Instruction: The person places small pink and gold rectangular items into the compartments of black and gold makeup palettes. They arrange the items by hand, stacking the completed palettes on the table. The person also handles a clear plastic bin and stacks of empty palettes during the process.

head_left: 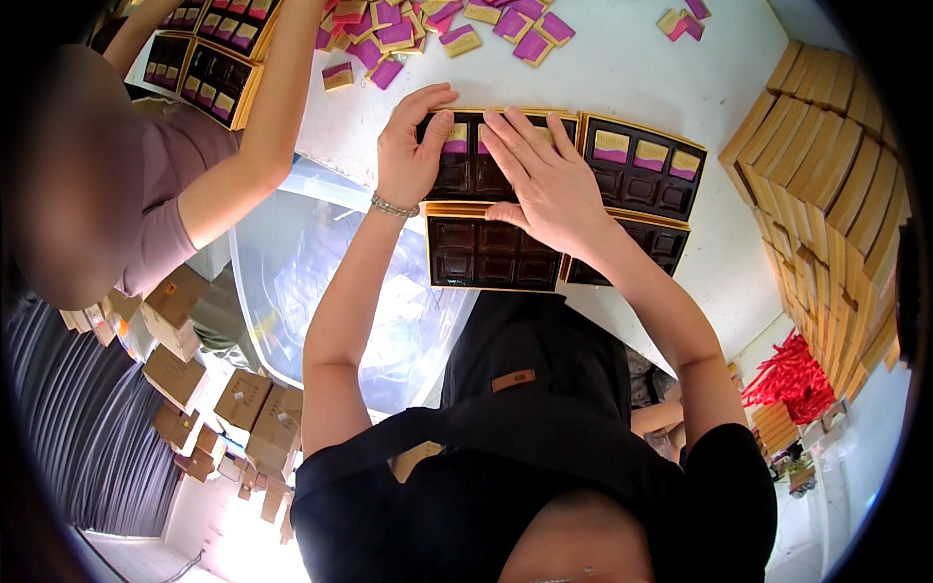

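Note:
Four dark compartment trays with gold edges stand together in front of me. My right hand (pixel 549 185) lies flat over the far left tray (pixel 452 180), its fingers spread across small gold-and-purple wrapped pieces (pixel 455 139) in the back row. At that tray's left edge is my left hand (pixel 410 146), fingers stretched and thumb apart, holding nothing I can see. In the far right tray (pixel 622 185), three wrapped pieces fill the back row above bare compartments. Bare compartments show in the near left tray (pixel 496 251). My right wrist partly covers the near right tray (pixel 641 243).
Loose wrapped pieces (pixel 394 37) are scattered at the table's back. Stacked gold-brown boxes (pixel 816 165) rise at the right. A co-worker's arm (pixel 262 146) and more filled trays (pixel 219 83) are at the left, near a clear plastic bin (pixel 253 282).

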Demonstrator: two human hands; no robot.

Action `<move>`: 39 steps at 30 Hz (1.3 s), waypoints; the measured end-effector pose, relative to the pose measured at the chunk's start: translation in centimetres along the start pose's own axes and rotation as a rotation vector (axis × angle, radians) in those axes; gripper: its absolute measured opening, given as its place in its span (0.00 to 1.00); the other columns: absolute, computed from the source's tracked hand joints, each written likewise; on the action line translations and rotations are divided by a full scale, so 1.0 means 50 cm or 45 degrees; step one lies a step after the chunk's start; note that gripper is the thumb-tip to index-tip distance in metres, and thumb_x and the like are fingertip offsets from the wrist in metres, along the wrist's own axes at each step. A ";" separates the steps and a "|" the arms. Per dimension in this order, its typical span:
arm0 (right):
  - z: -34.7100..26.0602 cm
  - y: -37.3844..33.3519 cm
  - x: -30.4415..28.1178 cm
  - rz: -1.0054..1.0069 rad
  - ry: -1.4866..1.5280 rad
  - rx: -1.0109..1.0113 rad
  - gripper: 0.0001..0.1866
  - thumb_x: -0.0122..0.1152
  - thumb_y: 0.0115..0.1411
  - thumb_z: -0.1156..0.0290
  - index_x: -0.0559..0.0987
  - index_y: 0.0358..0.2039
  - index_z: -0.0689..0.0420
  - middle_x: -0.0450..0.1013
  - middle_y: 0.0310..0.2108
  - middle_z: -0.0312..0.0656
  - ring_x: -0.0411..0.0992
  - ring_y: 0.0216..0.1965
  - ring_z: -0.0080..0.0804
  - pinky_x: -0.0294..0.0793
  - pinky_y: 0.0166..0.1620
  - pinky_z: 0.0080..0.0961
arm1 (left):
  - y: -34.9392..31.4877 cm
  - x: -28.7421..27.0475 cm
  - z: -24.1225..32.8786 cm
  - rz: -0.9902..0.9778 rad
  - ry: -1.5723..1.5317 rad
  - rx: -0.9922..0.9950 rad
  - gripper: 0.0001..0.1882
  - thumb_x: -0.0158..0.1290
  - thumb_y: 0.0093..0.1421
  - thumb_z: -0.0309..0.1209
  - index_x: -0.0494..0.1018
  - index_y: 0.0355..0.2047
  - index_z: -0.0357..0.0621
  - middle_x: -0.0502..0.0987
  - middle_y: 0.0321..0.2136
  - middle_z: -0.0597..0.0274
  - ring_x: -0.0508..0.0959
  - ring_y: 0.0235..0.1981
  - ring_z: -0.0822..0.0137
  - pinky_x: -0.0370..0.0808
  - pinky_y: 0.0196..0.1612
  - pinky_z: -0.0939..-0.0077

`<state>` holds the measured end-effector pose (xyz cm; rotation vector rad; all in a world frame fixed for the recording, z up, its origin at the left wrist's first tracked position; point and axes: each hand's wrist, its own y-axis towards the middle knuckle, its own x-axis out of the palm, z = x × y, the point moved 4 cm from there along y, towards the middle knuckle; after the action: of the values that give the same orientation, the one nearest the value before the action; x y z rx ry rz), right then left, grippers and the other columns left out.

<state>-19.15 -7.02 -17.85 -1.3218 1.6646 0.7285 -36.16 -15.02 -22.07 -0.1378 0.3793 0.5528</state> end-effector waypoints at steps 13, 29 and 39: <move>0.289 0.179 -0.068 0.310 -0.155 -0.284 0.08 0.57 0.63 0.75 0.79 0.39 0.65 0.78 0.35 0.43 0.77 0.35 0.30 0.77 0.39 0.27 | 0.274 0.115 0.012 -0.334 0.909 1.231 0.15 0.58 0.55 0.31 0.77 0.44 0.47 0.78 0.41 0.61 0.77 0.43 0.59 0.77 0.44 0.66; 0.143 -0.020 -0.109 0.181 1.023 0.373 0.14 0.57 0.63 0.75 0.78 0.50 0.57 0.77 0.36 0.44 0.77 0.35 0.27 0.76 0.39 0.24 | -0.026 -0.021 0.124 -0.195 -0.389 -0.342 0.13 0.55 0.61 0.22 0.77 0.46 0.36 0.81 0.35 0.62 0.79 0.35 0.78 0.78 0.36 0.85; -0.081 -0.148 0.030 0.406 0.577 0.135 0.18 0.64 0.50 0.84 0.77 0.43 0.59 0.72 0.41 0.45 0.74 0.36 0.42 0.76 0.38 0.33 | -0.250 -0.028 0.100 -0.032 0.561 0.034 0.15 0.62 0.51 0.18 0.82 0.39 0.48 0.76 0.43 0.60 0.76 0.42 0.63 0.76 0.38 0.73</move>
<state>-13.22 -13.11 -16.82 -1.2182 2.2817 0.5324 -28.97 -25.11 -16.58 -0.2392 0.8121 0.4906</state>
